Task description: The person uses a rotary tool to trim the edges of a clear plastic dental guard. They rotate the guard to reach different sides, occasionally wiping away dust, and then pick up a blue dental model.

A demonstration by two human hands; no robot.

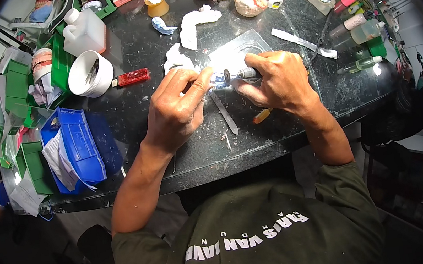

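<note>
My right hand (281, 78) grips a silver rotary handpiece (246, 73), with a small dark disc (226, 75) at its tip pointing left. Between the fingertips of my left hand (176, 102) is a small, shiny, bluish see-through piece (217, 80). The disc is right beside this piece; glare hides whether they touch. Under my hands lies a brightly lit pale square plate (250, 40). A flat metal blade (224, 113) rests on the table just below the piece, and a yellowish handle (262, 115) shows under my right hand.
White crumpled tissue (191, 31) lies beyond my hands. To the left stand a white tub (90, 73), a red lighter-like object (133, 77), a plastic jug (84, 31) and a blue bin (73, 149). Several bottles (365, 31) line the right. Pale scraps litter the dark tabletop (199, 160).
</note>
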